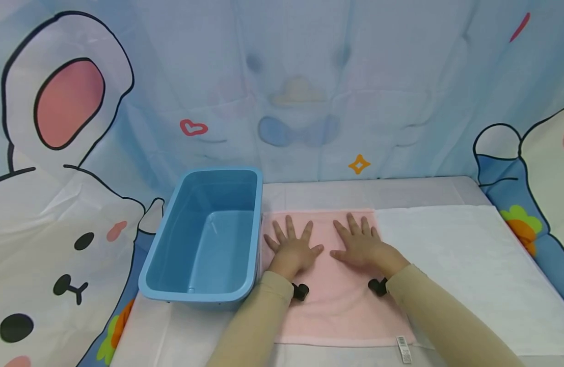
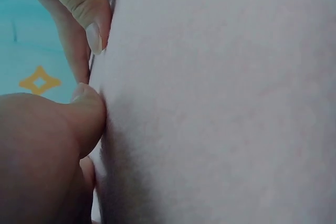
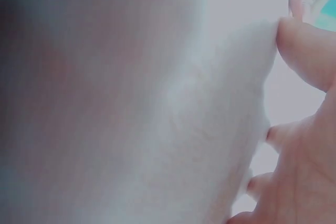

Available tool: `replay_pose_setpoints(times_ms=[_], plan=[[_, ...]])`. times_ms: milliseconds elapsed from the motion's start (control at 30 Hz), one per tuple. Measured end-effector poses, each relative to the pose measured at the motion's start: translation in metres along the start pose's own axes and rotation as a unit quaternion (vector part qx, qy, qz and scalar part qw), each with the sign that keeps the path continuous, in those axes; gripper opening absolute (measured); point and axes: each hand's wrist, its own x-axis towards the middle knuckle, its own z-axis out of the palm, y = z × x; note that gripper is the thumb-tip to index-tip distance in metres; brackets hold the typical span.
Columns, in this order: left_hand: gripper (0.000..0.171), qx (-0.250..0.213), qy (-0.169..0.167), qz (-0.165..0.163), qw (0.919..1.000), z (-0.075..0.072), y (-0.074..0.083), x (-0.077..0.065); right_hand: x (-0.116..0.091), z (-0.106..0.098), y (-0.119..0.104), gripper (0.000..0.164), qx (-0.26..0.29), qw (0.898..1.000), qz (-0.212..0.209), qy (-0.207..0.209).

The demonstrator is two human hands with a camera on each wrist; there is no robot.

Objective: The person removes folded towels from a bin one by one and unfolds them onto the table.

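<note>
A pink towel (image 1: 337, 306) lies spread on the white-covered table, with a white tag (image 1: 403, 349) at its near right corner. On its left half rests my left hand (image 1: 293, 252), fingers straight and spread. To the right, my right hand (image 1: 361, 248) presses on the towel the same way, its fingertips near the far edge. A gap of bare towel separates the two thumbs. In the left wrist view, the left thumb (image 2: 89, 114) touches the cloth, with the other hand just beyond. The right wrist view shows the right fingers (image 3: 275, 136) meeting the cloth; much of it is blurred.
A blue plastic basin (image 1: 149, 290) stands left of the towel, close to my left arm. White cloth (image 1: 470, 285) covers the table on the right. Behind hangs a blue cartoon-print curtain (image 1: 300, 66). Each wrist carries a small black camera (image 1: 378, 287).
</note>
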Motion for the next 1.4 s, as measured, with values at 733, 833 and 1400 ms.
replay_pose_setpoints(times_ms=[733, 833, 1400], plan=[[0.081, 0.02, 0.069, -0.025, 0.9971, 0.006, -0.004, 0.016, 0.017, -0.005, 0.015, 0.104, 0.052, 0.998, 0.027, 0.003], [0.084, 0.02, 0.073, -0.028, 0.9967, 0.007, -0.005, 0.018, 0.02, -0.002, 0.019, 0.109, 0.055, 0.998, 0.032, 0.015], [0.093, -0.003, 0.069, -0.009, 0.9976, 0.002, -0.008, 0.012, 0.02, -0.008, 0.024, 0.114, 0.082, 0.996, 0.019, 0.016]])
